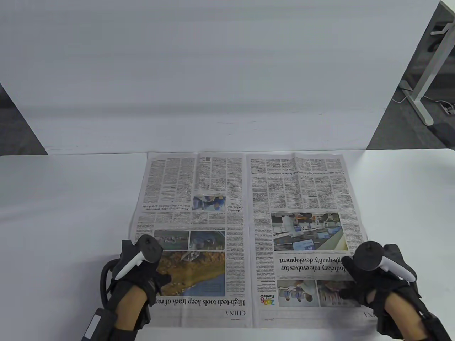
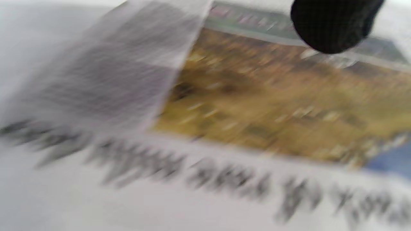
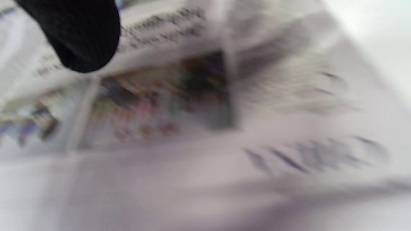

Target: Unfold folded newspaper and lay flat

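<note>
Table view: the newspaper lies opened across the tabletop's middle, its near edge at the front edge. The left hand and right hand sit on its near corners; whether they pinch the paper cannot be told. Wrist views, both blurred: thin, limp, creased sheets, likely easy to tear, best taken at the corners.

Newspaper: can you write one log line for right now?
newspaper: opened on table | left hand: on near-left corner | right hand: on near-right corner
</note>
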The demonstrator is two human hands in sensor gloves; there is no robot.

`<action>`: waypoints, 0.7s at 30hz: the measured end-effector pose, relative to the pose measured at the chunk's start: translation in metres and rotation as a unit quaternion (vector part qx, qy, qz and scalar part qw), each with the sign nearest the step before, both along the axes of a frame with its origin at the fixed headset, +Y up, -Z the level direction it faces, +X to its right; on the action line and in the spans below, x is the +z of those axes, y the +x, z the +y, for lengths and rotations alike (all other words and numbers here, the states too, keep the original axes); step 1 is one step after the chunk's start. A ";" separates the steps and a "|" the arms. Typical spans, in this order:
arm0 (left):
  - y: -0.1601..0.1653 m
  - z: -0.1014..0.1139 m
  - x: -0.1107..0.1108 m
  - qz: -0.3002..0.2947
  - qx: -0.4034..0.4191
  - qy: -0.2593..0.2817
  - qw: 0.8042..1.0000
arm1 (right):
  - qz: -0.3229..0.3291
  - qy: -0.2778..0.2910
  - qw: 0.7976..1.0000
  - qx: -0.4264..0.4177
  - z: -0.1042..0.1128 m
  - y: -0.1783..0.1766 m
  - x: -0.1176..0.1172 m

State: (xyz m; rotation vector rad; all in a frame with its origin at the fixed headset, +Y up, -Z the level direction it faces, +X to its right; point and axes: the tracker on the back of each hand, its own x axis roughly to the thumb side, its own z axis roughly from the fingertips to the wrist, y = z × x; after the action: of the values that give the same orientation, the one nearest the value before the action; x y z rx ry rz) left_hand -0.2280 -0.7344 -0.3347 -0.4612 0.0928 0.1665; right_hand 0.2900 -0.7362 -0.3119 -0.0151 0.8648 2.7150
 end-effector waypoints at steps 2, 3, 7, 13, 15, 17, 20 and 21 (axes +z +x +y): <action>0.014 -0.004 -0.004 -0.013 0.007 0.017 1.000 | -0.010 0.015 1.000 -0.003 -0.002 -0.017 -0.008; 0.019 -0.008 -0.005 -0.021 0.005 0.023 1.000 | -0.015 0.031 0.999 -0.008 -0.005 -0.023 -0.011; 0.024 -0.022 -0.004 -0.029 -0.003 0.007 1.000 | -0.018 0.061 0.998 0.007 -0.020 -0.030 -0.015; 0.020 -0.022 -0.002 -0.030 0.009 -0.012 0.999 | -0.009 0.047 0.999 0.009 -0.026 -0.025 -0.012; 0.021 -0.016 0.002 -0.030 0.010 -0.024 0.999 | -0.010 0.043 0.999 0.003 -0.020 -0.025 -0.008; 0.021 -0.012 0.009 -0.025 0.007 -0.054 0.998 | -0.009 0.025 1.000 0.000 -0.018 -0.024 -0.004; 0.021 -0.006 0.022 -0.019 0.003 -0.104 0.994 | -0.004 -0.017 1.000 0.002 -0.011 -0.024 0.008; 0.022 -0.004 0.026 -0.018 0.003 -0.112 0.994 | -0.002 -0.026 1.000 0.003 -0.009 -0.024 0.013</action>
State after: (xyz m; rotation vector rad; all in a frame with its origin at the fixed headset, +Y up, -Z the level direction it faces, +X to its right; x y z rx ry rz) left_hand -0.2065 -0.7389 -0.3083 -0.6889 0.0751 0.1544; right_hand 0.2661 -0.7448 -0.2993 -0.0331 0.9347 2.6958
